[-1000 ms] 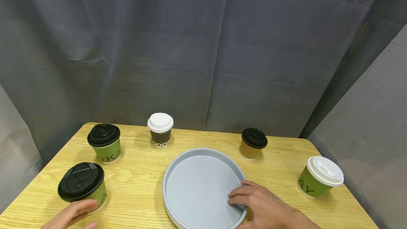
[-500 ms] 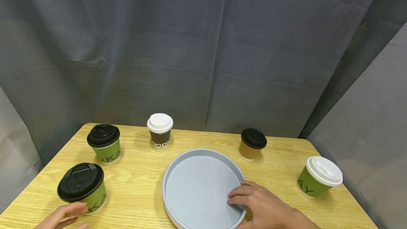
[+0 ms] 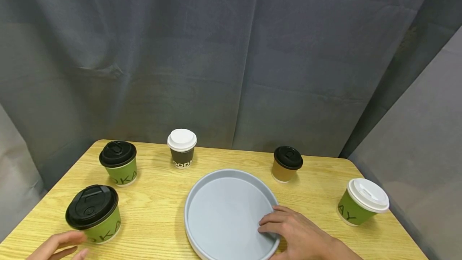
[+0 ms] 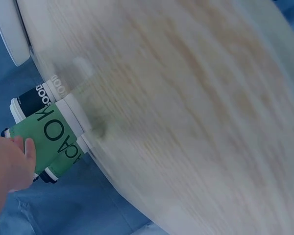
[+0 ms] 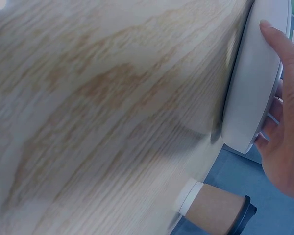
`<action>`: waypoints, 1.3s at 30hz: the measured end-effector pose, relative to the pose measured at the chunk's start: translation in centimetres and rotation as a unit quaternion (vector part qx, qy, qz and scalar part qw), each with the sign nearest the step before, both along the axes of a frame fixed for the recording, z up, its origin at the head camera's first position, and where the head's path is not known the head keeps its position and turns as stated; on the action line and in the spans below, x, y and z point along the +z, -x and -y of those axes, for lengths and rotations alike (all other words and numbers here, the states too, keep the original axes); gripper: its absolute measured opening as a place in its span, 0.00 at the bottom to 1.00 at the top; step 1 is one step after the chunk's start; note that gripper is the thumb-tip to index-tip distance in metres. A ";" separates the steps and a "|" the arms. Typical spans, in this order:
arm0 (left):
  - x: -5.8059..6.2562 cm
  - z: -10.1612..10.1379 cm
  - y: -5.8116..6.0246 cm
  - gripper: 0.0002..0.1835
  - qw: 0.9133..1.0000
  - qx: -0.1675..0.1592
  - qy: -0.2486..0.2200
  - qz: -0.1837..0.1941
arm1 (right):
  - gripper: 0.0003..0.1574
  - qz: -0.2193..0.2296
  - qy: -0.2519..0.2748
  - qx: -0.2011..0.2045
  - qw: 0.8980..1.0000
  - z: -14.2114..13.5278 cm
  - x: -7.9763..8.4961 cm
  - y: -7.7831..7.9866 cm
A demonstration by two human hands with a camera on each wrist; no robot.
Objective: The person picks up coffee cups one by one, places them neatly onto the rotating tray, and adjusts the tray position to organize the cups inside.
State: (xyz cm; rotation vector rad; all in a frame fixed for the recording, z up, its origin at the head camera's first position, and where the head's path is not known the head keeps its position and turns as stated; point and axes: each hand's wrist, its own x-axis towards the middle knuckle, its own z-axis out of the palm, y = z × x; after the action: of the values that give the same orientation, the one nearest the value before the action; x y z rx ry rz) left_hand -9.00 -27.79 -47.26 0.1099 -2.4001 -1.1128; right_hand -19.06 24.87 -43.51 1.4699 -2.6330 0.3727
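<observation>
My right hand (image 3: 297,232) grips the right rim of a round grey tray (image 3: 231,216). Its fingers lie over the inside, and in the right wrist view the thumb presses the outer wall of the tray (image 5: 257,73). At the lower left, my left hand (image 3: 59,247) holds nothing, its fingers loosely bent. It is beside the nearest green paper cup (image 3: 104,228), which has a black lid and stands upright. In the left wrist view the left hand (image 4: 10,159) overlaps the green cup (image 4: 49,132).
Behind the near cup stands another green cup (image 3: 124,171) with a black lid. A dark cup with a white lid (image 3: 182,153) and a brown cup with a black lid (image 3: 283,169) are farther back. A white-lidded green cup (image 3: 355,208) is at right. Grey curtain (image 3: 231,59) borders the wooden table.
My left hand has drawn back leftward and slightly down, uncovering more of the near green cup's side. The right hand and tray have stayed in place.
</observation>
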 end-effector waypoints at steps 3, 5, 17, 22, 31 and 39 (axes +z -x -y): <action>-0.1 0.2 0.0 0.18 1.000 0.024 0.005 -0.002 | 0.33 0.001 -0.002 -0.001 1.000 0.0 0.0 0.0; -0.1 0.3 0.1 0.17 0.999 0.043 0.001 -0.001 | 0.34 0.006 -0.003 -0.005 1.000 0.0 0.0 0.0; -1.0 0.9 1.3 0.23 0.977 0.193 -0.084 0.025 | 0.36 0.011 -0.013 -0.012 1.000 0.0 0.0 -0.1; -2.7 2.3 1.9 0.32 0.968 0.208 -0.128 0.050 | 0.34 0.003 -0.016 -0.004 1.000 -0.1 0.0 0.0; -3.4 2.4 2.4 0.42 0.957 0.216 -0.183 0.063 | 0.35 0.013 -0.019 -0.010 1.000 0.0 0.2 -0.1; -3.8 2.5 3.0 0.46 0.953 0.202 -0.206 0.097 | 0.36 0.026 -0.020 -0.020 0.999 -0.1 0.2 -0.1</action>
State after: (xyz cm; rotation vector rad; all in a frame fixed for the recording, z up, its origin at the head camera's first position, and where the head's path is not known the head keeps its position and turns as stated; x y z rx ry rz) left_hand -11.97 -30.31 -51.02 0.8449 -2.1239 -1.4261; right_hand -18.92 24.94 -43.30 1.4373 -2.7216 0.3619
